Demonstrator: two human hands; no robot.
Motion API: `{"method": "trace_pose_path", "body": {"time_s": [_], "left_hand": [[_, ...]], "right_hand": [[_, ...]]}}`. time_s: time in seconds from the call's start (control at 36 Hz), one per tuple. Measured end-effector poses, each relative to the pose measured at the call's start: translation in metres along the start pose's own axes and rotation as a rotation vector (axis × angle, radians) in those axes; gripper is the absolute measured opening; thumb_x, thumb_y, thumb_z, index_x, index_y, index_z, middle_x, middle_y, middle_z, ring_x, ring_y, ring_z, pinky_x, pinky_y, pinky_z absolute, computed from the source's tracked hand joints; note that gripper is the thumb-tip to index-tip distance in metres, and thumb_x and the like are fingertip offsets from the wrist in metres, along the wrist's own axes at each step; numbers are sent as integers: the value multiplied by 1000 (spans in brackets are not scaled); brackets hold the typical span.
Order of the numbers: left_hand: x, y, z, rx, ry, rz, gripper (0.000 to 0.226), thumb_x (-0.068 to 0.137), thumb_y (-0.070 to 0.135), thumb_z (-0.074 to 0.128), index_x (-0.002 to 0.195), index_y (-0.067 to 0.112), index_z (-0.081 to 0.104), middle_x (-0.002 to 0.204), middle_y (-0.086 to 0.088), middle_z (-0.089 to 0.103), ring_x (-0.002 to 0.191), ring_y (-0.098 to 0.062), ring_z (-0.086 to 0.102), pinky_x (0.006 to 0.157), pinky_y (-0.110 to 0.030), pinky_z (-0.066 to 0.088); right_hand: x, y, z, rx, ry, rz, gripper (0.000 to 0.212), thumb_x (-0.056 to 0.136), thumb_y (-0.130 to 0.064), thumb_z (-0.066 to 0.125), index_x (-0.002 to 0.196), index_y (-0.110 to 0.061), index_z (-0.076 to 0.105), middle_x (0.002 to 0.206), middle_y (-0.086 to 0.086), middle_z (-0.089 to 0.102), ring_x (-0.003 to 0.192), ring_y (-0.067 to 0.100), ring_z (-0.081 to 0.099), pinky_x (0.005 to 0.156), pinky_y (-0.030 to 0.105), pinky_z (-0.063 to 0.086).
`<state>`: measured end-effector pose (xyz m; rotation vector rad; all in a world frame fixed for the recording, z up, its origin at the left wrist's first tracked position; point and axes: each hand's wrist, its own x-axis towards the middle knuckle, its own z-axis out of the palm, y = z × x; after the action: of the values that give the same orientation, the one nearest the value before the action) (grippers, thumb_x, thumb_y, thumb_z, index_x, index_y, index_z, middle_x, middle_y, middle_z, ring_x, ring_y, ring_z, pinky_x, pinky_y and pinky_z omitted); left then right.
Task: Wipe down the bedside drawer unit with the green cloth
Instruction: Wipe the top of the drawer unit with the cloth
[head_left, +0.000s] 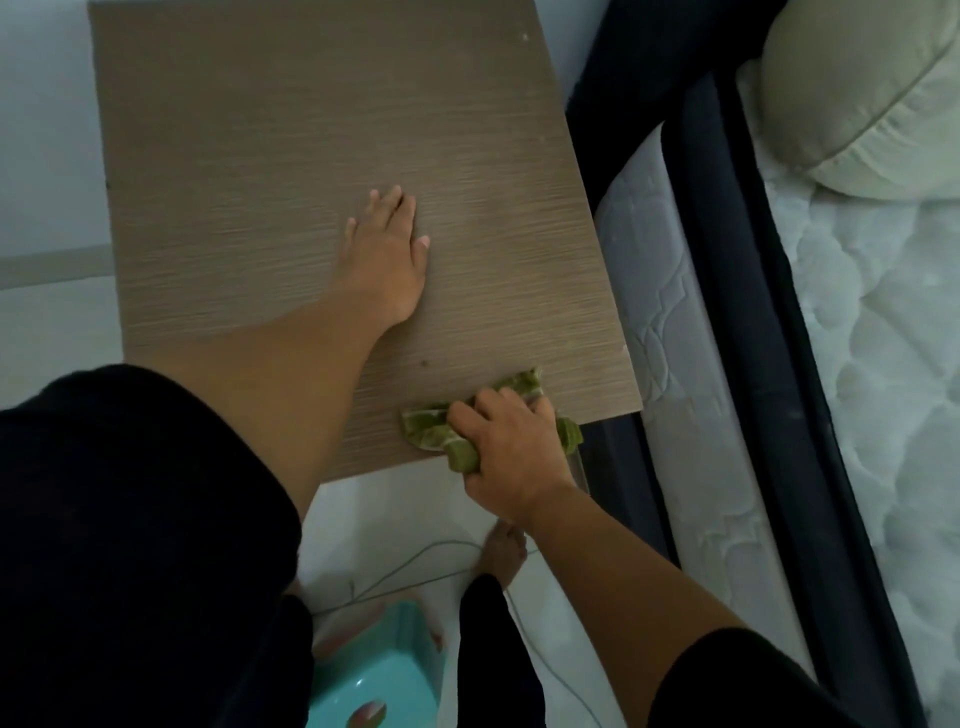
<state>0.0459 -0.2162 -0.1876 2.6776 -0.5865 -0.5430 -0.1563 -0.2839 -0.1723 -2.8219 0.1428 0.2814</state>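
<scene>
At the near corner of the bedside drawer unit (291, 156), on its bed side, the right hand (511, 447) grips the bunched green cloth (434, 428). The unwiped top stretches away from it, past the left hand (387, 260), which lies flat with straight fingers, holding nothing.

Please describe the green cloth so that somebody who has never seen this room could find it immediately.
Start from the brown wood-grain top of the bedside drawer unit, which stands next to the bed's mattress. Go to its near corner on the mattress side, where the right hand grips a bunched rag at the edge. That is the green cloth, the only green thing on the top; the left hand lies flat and bare.
</scene>
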Motion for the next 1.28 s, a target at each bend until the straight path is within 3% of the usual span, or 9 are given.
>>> {"method": "trace_pose_path", "body": {"time_s": [0.08, 0.17, 0.31, 0.39, 0.56, 0.64, 0.78, 0.89, 1.28], "left_hand": [[-9, 1, 1, 3, -23, -3, 53, 102, 28, 25, 150, 10, 12, 160, -3, 4, 148, -19, -2, 119, -37, 1], [-20, 0, 2, 16, -47, 8, 54, 102, 28, 25, 150, 10, 10, 160, -3, 2, 148, -19, -3, 120, -36, 0], [-31, -1, 0, 23, -92, 13, 54, 102, 29, 25, 150, 9, 10, 160, -4, 1, 148, -20, -3, 121, -37, 3], [-31, 2, -3, 20, -101, -2, 54, 102, 30, 27, 150, 8, 13, 160, -4, 3, 148, -21, -1, 120, -38, 6], [-17, 13, -10, -5, -52, 13, 54, 101, 29, 29, 148, 6, 19, 159, -8, 8, 148, -24, 1, 119, -36, 6], [-3, 20, -14, -20, -34, 29, 53, 101, 27, 29, 148, 6, 18, 159, -9, 9, 147, -24, 2, 120, -38, 7], [23, 29, -11, 4, -53, 21, 55, 101, 30, 27, 149, 8, 14, 160, -6, 5, 148, -21, -1, 119, -38, 4], [51, 32, -7, 16, -47, 20, 56, 101, 33, 27, 150, 10, 12, 160, -3, 5, 148, -20, -2, 119, -37, 4], [139, 28, -7, 139, 180, 12, 55, 99, 38, 16, 151, 21, 7, 160, 3, 3, 147, -16, -3, 119, -43, 0]], "right_hand": [[-7, -8, 4, 8, 6, -39, 27, 57, -33, 54, 82, -25, 57, 74, -2, 56, 69, 23, 57, 67, 36, 42], [-11, -8, 3, 18, -59, -66, 33, 51, -29, 70, 83, -23, 61, 75, 0, 57, 70, 24, 58, 71, 39, 43], [-15, -8, -16, -1, -350, -142, 36, 77, -23, 58, 113, -22, 56, 107, 4, 55, 104, 26, 48, 92, 43, 27], [-17, -3, -28, -24, -384, -153, 37, 81, -23, 53, 118, -23, 53, 112, 1, 54, 109, 23, 46, 95, 41, 25], [10, 20, -64, -45, -225, -93, 34, 76, -21, 57, 109, -21, 50, 107, 1, 54, 109, 24, 48, 87, 38, 27], [37, 36, -89, -76, -92, -60, 36, 72, -18, 59, 107, -19, 50, 106, 3, 53, 106, 25, 49, 77, 35, 19], [92, 58, -122, -133, 60, -29, 36, 74, -16, 58, 109, -19, 50, 109, 5, 53, 108, 27, 46, 85, 42, 29], [140, 73, -138, -222, 178, -28, 36, 74, -13, 56, 110, -17, 50, 108, 7, 51, 105, 28, 45, 83, 41, 29], [294, 116, -159, -240, 399, 3, 40, 79, -9, 50, 118, -17, 48, 119, 10, 49, 113, 29, 43, 88, 43, 28]]}}
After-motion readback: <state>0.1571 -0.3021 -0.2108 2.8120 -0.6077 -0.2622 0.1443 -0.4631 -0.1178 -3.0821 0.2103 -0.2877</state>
